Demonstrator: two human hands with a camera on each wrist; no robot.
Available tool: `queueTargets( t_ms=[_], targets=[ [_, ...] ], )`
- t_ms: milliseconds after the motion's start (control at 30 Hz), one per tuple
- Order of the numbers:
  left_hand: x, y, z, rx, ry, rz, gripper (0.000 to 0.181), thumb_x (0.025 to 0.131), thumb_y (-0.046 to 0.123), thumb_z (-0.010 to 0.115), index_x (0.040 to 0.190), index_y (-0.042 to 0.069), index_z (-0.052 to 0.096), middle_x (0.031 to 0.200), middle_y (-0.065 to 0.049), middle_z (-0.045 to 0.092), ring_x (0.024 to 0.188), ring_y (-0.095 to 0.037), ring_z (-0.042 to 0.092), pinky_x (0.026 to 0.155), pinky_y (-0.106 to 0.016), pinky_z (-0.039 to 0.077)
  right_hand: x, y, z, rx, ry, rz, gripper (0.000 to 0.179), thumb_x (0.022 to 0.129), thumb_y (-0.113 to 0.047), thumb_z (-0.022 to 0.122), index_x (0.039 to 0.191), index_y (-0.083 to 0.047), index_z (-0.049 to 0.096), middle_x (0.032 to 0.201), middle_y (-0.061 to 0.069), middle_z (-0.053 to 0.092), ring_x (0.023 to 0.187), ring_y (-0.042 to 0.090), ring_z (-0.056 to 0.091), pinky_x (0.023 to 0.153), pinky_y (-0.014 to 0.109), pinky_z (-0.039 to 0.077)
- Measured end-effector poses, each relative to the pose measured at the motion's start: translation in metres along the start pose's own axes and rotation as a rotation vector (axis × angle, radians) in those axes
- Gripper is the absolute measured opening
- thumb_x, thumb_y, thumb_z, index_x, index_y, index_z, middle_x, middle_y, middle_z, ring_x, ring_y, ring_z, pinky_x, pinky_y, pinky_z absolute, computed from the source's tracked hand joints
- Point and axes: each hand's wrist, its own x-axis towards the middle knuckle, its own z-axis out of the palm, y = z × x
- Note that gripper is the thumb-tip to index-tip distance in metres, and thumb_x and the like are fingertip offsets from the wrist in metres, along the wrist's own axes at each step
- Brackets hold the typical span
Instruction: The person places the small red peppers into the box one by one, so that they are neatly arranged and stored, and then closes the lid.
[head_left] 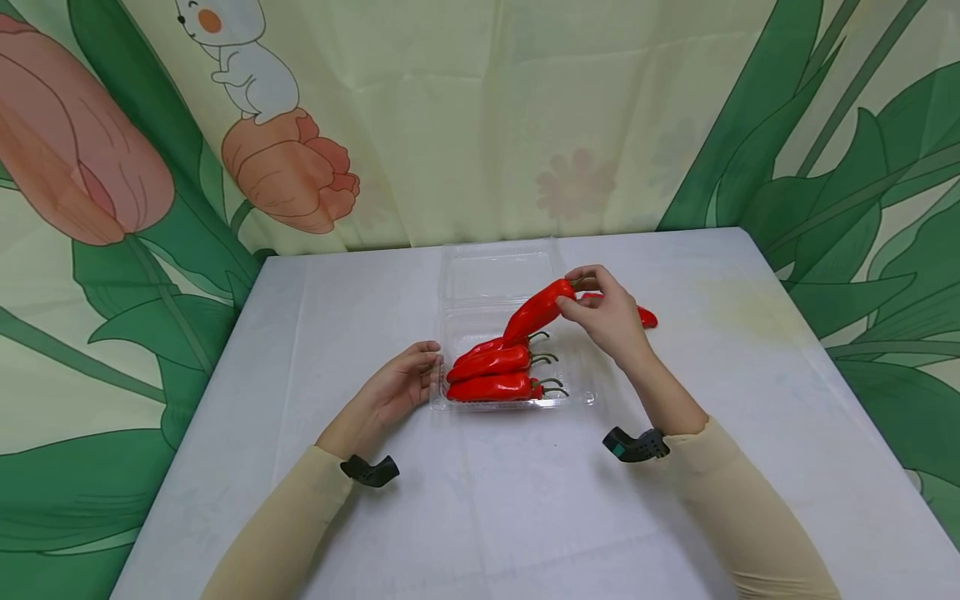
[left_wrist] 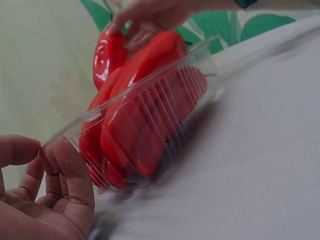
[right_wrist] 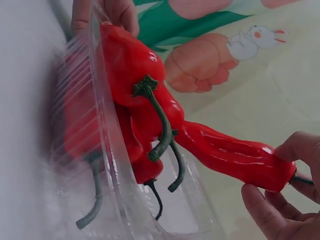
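A clear plastic clamshell container (head_left: 573, 367) stands on the table with several red peppers (head_left: 491, 387) inside, their green stems pointing right. My left hand (head_left: 397, 387) is at its left side, and the left wrist view shows thumb and finger pinching the rim (left_wrist: 92, 116). My right hand (head_left: 611, 321) pinches another red pepper (head_left: 536, 310) by its stem end. That pepper slants down to the left over the back of the pile, its tip close to or touching the peppers below; I cannot tell which.
The container's clear lid (head_left: 498, 275) lies folded back behind it. Another red pepper (head_left: 648, 317) lies on the white-covered table (head_left: 480, 517), partly hidden behind my right hand. A printed curtain (head_left: 465, 125) hangs along the back edge.
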Motion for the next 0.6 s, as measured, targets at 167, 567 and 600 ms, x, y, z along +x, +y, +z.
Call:
queueTargets(
  t_ms=[167,567,600],
  targets=[
    [0.0,0.0,-0.001,-0.002,0.004,-0.001,0.016,0.107,0.016,0.052,0.122,0.018,0.048,0.096,0.002,0.065,0.079,-0.011,0.061,0.071,-0.019,0.055,0.003,0.002,0.008,-0.01,-0.016,0.016,0.047,0.095,-0.023,0.072,0.136,-0.01,0.053,0.136,0.014,0.059,0.097,0.029,0.067,0.084,0.035,0.06],
    [0.0,0.0,0.0,-0.007,0.0,-0.004,0.013,0.108,0.016,0.051,0.12,0.018,0.05,0.095,0.002,0.065,0.078,-0.012,0.061,0.07,-0.019,0.054,0.004,0.004,0.022,-0.016,-0.056,0.029,0.042,0.095,-0.024,0.071,0.132,-0.01,0.055,0.135,0.013,0.058,0.093,0.03,0.072,0.076,0.024,0.057],
    [-0.001,0.0,0.0,-0.01,0.002,-0.006,0.013,0.108,0.016,0.051,0.12,0.018,0.05,0.095,0.002,0.065,0.078,-0.012,0.061,0.07,-0.019,0.054,0.004,0.003,0.023,-0.018,-0.062,0.031,0.043,0.095,-0.024,0.071,0.132,-0.01,0.055,0.135,0.013,0.058,0.093,0.031,0.071,0.075,0.024,0.057]
  ],
)
